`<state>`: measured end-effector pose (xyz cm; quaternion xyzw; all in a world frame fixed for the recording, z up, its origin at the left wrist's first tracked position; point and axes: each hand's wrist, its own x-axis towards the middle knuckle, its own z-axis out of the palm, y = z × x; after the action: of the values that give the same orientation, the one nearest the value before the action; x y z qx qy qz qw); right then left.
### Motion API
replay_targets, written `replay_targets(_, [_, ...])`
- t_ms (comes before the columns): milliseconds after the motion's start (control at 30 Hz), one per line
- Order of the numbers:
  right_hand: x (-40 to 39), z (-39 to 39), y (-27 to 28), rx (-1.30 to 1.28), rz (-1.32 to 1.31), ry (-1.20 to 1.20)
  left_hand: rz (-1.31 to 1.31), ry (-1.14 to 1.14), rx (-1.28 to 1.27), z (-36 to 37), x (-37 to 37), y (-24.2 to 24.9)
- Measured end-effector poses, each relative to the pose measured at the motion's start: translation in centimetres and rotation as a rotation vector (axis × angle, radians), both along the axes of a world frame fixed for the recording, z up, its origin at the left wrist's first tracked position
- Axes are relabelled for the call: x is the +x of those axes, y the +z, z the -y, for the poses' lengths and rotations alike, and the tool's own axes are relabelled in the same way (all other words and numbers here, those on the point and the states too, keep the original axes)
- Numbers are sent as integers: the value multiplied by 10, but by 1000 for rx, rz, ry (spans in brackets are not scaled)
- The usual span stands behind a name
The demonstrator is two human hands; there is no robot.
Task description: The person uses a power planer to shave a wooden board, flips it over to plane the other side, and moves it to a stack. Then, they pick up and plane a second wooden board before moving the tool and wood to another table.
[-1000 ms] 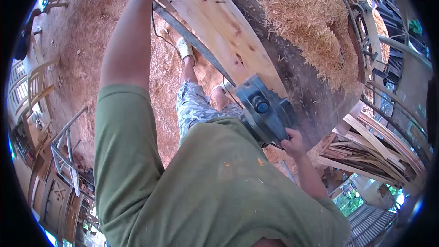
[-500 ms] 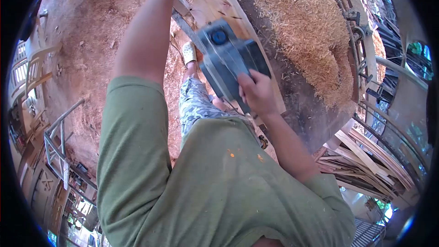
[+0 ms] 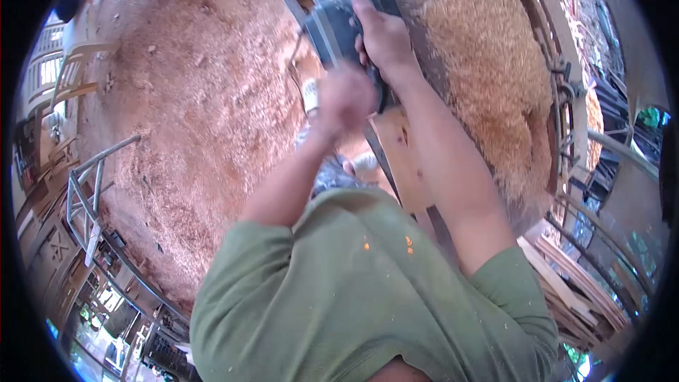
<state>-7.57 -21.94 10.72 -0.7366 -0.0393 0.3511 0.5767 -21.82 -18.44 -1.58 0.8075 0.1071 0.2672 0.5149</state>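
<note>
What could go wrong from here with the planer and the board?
The left hand, blurred, is close to the planer and might slip toward its underside. Only the right hand clearly grips the planer, so it could twist. Loose shavings piled beside the board might stray under the planer.

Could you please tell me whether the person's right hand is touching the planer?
Touching: the head view shows the right hand closed around the handle of the planer, with the thumb lying along its top.
</note>
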Motion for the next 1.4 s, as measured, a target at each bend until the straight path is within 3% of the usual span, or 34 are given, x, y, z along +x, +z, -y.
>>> replay_targets(33, [5,-6,0,29,22,13,463,-323,-23,24,0,32])
replay_targets(67, [11,-13,-1,22,-10,6,-47,-601,132,39,-15,48])
replay_targets(100, [16,-20,-3,11,-44,-1,-320,-907,208,44,3,64])
replay_targets(167, [26,-37,-3,17,-21,8,-214,-798,126,61,29,34])
replay_targets(300, [53,-76,-4,22,-28,-3,-121,-773,22,22,102,41])
replay_targets(367, [65,-99,-6,10,-6,-46,-302,-766,117,15,120,1])
replay_targets(467, [90,-135,-7,40,17,-32,28,-527,-1033,85,130,-139])
replay_targets(500, [98,-146,-8,39,31,-30,21,-519,-1026,69,124,-115])
replay_targets(567, [115,-169,-5,34,36,-8,-441,-580,-8,29,114,-18])
replay_targets(600, [124,-181,-4,22,50,13,-451,-575,1,23,115,-3])
replay_targets(667, [142,-207,-6,26,65,21,-201,-525,152,16,118,13])
replay_targets(733, [161,-236,-8,30,97,25,-185,-484,109,19,118,14])
replay_targets(800, [180,-260,-14,42,98,32,-645,-803,139,15,130,16])
replay_targets(833, [192,-281,-13,44,110,30,-25,-544,252,20,126,-3])
replay_targets(867, [203,-297,-12,21,117,37,-487,-710,12,0,128,43])
replay_targets(900, [213,-312,-10,-5,126,42,23,-510,154,26,126,-8])
replay_targets(933, [222,-326,-8,1,141,46,50,-477,189,24,127,-1])
replay_targets(1167, [289,-415,-12,-24,290,74,-34,-595,3,26,126,-3])
replay_targets(1300, [318,-447,-22,-2,401,91,51,-603,138,26,130,-26])
replay_targets(1367, [314,-446,-27,-43,398,44,7,-595,-13,28,128,-12])
replay_targets(1400, [310,-439,-29,-23,414,69,-238,-785,-22,-9,131,40])
